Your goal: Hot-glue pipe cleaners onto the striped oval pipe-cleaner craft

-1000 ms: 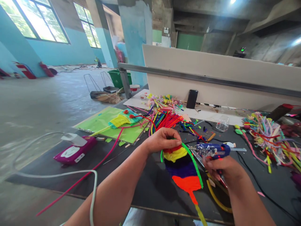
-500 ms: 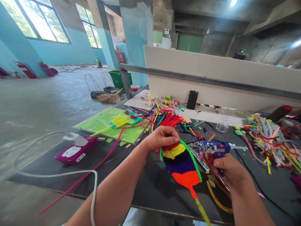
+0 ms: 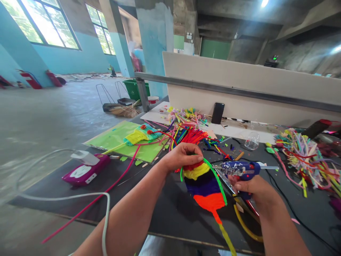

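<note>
My left hand (image 3: 186,155) is closed in a pinch on the top of a pipe-cleaner craft piece (image 3: 204,185), banded red, yellow, black, dark blue and orange. A bright green pipe cleaner (image 3: 218,181) runs down its right edge, and an olive-yellow stem (image 3: 226,236) hangs from the bottom. In my right hand (image 3: 249,186) is a blue hot glue gun (image 3: 239,170), its handle gripped and a clear glue stick out of the back. The nozzle points left, close to the green edge; whether it touches I cannot tell. Scissors (image 3: 226,182) lie partly hidden beneath the gun.
A similar finished-looking piece (image 3: 141,135) lies on a green sheet (image 3: 106,137) at left. Behind my hands are a red pipe-cleaner bundle (image 3: 193,137) and a phone (image 3: 217,113). A purple power strip (image 3: 86,172) with a white cable sits left; more pipe cleaners (image 3: 301,153) heap at right.
The glue gun has shifted slightly left, bringing its nozzle nearer the green edge. The craft piece's lower end has swung a little left. My left hand keeps its place.
</note>
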Available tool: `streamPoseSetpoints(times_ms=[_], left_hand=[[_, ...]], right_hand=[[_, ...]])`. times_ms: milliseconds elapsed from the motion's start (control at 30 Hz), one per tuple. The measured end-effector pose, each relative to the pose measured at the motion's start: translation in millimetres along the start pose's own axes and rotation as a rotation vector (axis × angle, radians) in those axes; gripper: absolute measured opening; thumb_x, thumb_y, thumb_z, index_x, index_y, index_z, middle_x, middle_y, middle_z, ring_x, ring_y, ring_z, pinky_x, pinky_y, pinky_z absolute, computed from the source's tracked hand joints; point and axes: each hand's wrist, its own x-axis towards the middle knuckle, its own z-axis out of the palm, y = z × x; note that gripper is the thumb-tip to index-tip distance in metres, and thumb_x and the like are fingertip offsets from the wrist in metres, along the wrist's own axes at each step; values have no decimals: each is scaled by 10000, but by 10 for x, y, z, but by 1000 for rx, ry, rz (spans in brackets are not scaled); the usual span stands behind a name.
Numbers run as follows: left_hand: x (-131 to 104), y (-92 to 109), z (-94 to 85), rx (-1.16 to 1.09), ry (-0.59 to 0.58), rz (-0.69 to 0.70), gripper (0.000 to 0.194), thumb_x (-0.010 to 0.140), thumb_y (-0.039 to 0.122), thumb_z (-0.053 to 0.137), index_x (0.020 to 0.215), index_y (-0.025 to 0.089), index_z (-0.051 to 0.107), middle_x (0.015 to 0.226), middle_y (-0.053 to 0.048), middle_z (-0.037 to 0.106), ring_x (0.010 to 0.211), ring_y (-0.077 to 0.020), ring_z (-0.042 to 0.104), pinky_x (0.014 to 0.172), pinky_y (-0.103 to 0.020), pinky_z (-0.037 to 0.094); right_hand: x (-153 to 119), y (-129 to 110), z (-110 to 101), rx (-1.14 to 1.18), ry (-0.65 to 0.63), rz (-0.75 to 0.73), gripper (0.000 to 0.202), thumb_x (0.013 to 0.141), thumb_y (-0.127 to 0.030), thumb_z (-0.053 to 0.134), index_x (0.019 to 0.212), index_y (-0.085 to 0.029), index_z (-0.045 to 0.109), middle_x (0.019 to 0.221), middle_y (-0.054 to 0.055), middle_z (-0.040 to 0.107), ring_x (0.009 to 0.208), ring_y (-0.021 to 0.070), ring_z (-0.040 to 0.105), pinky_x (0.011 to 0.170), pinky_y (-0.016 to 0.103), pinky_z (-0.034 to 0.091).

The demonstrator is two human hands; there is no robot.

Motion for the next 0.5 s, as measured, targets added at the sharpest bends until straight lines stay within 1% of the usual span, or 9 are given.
streamPoseSetpoints(times_ms=[167,233,367,500], left_hand=[[4,6,15,-13,-1,-20,248,732,356,728,736,118,657,657,-13,604,580,-88,523,547,-197,423],[4,0,15,-11,1,-32,266,725,371,732,743,117,656,656,-11,608,575,-89,527,546,-197,428],[12,-24,2,3,-10,-31,282,726,375,733,737,105,652,643,-3,599,561,-76,510,530,-180,412],[23,-30,-3,28,-43,-30,275,739,368,723,746,102,655,652,-5,601,574,-77,510,547,-183,415]], right_hand=[[-4,-38,31,-28,-29,-1,403,388,-369,908,650,-161,683,581,-14,613,518,119,521,517,267,431],[11,-33,24,-40,-45,-2,411,400,-383,904,642,-154,664,557,-22,586,487,109,501,483,258,411],[57,-5,-23,-87,-104,-30,400,469,-425,874,606,-155,611,507,-35,533,443,89,447,443,241,347],[100,20,-75,-137,-137,-61,367,538,-415,840,576,-161,577,480,-32,518,444,83,422,449,235,295]])
